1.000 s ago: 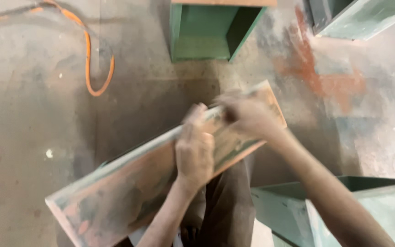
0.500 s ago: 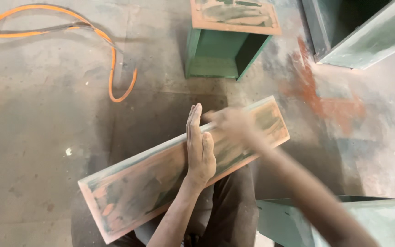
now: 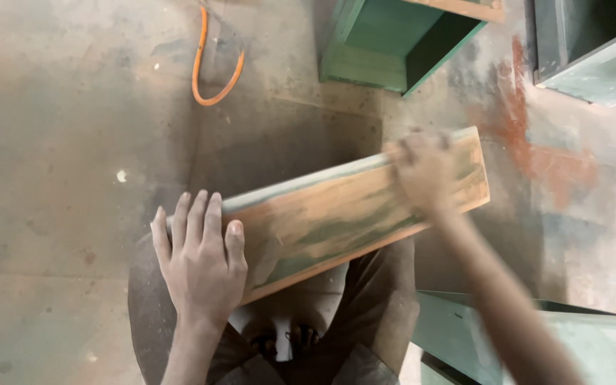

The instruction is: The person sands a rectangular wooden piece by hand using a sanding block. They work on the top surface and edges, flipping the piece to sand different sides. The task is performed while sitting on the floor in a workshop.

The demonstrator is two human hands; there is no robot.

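A long wooden board [image 3: 336,214], worn orange-brown with green paint streaks, lies across my knees, its right end higher and farther away. My left hand [image 3: 201,260] rests flat on the board's near left end with the fingers stretched out and close together. My right hand [image 3: 425,171] sits on the board's right part, near its far edge, with curled fingers. That hand is blurred by motion, and anything under its palm is hidden.
A green wooden box [image 3: 401,43] stands on the dusty concrete floor ahead. An orange hose [image 3: 215,68] loops at the upper left. Green painted pieces lie at the upper right [image 3: 593,57] and lower right [image 3: 593,342]. A reddish stain [image 3: 536,150] marks the floor.
My left hand has slid from the board's middle to its near left end and now lies flat. My right hand has moved toward the right end. The view has shifted.
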